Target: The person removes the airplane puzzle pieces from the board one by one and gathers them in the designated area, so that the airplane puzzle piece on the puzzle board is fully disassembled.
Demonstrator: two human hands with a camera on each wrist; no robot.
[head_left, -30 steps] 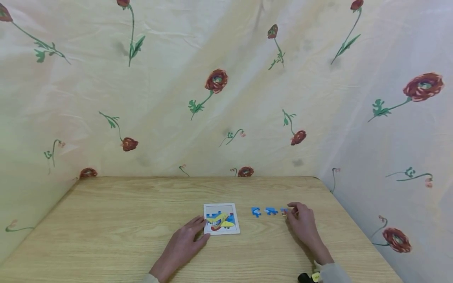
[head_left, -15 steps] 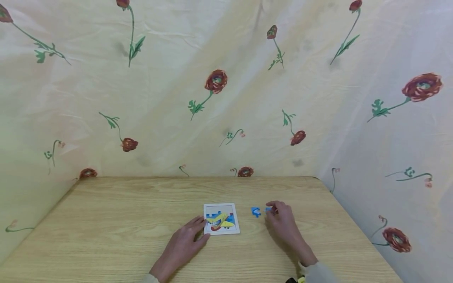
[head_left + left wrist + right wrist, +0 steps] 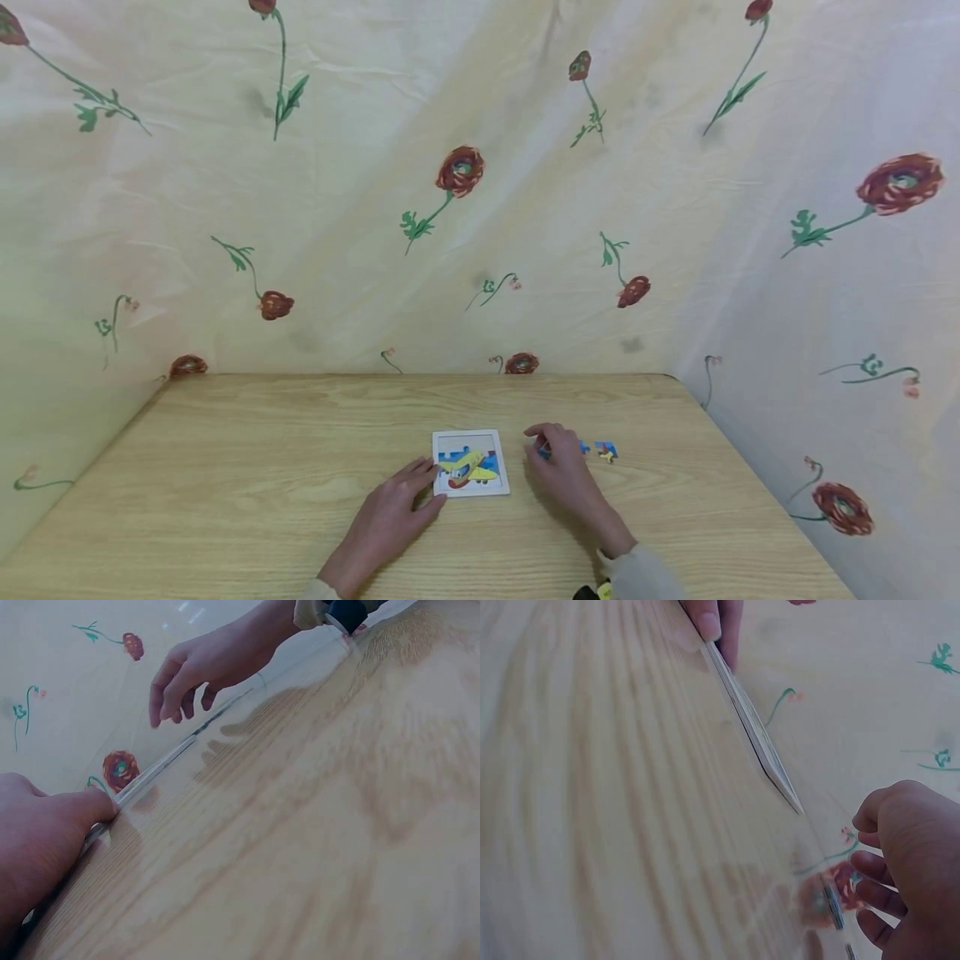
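A small white-framed jigsaw puzzle (image 3: 472, 490) with a yellow aeroplane picture lies flat on the table; the upper part of its picture shows bare backing. My left hand (image 3: 390, 512) rests at its left side, the thumb by the near corner and the fingertips on the left edge. My right hand (image 3: 564, 471) hovers over a blue jigsaw piece (image 3: 545, 451), its fingers loosely bent and apart from the piece. Beyond the knuckles lie a second blue piece (image 3: 584, 447), partly hidden, and a blue, yellow and red piece (image 3: 607, 452).
The wood-grain table (image 3: 247, 483) spreads out on both sides. A pale cloth (image 3: 337, 208) printed with red flowers hangs behind it and along the right side. At the right wrist sits a black and yellow item (image 3: 592, 592).
My right hand has moved left along the row of pieces, uncovering the rightmost piece and now covering part of the leftmost. My left hand and the puzzle have stayed put.
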